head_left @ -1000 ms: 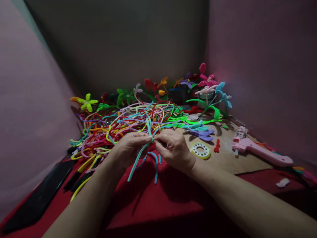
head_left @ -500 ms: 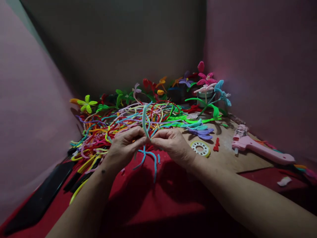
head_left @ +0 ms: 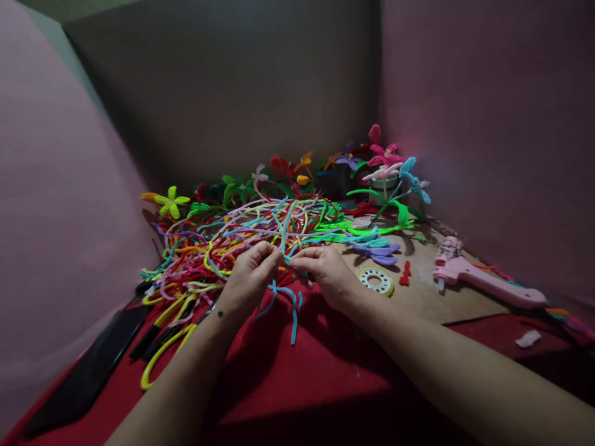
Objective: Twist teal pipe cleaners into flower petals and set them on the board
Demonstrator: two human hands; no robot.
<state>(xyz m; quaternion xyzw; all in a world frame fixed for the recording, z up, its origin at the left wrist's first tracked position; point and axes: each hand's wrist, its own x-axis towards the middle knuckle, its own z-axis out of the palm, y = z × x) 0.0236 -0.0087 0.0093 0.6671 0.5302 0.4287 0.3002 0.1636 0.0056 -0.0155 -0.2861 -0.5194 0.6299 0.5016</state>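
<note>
Step in hand looked like bending or twisting a pale blue pipe cleaner [head_left: 285, 223]. It was up between the hands, in front of the heap of pipe cleaners [head_left: 232, 249], one length sticking up past the fingers. Left hand [head_left: 250, 272]: thumb and forefinger closed on it at the bend, as far as could be told. Right hand [head_left: 331, 274]: thumb and forefinger pinched together at the same spot from the other side, fingertips nearly meeting the left's. Exact fold or knot was too small to make out.

Next move seemed to call for a firm left pinch as anchor while the right fingers worked the join; a loose hold could have let the bend spring open.

Cut blue pieces [head_left: 294, 316] lay on the red worktop [head_left: 334, 362] just below the hands. Off to the right, a roll of tape [head_left: 387, 285], a small red piece [head_left: 405, 273] and a pink glue gun [head_left: 493, 284] rested on the board [head_left: 418, 305], all untouched.
</note>
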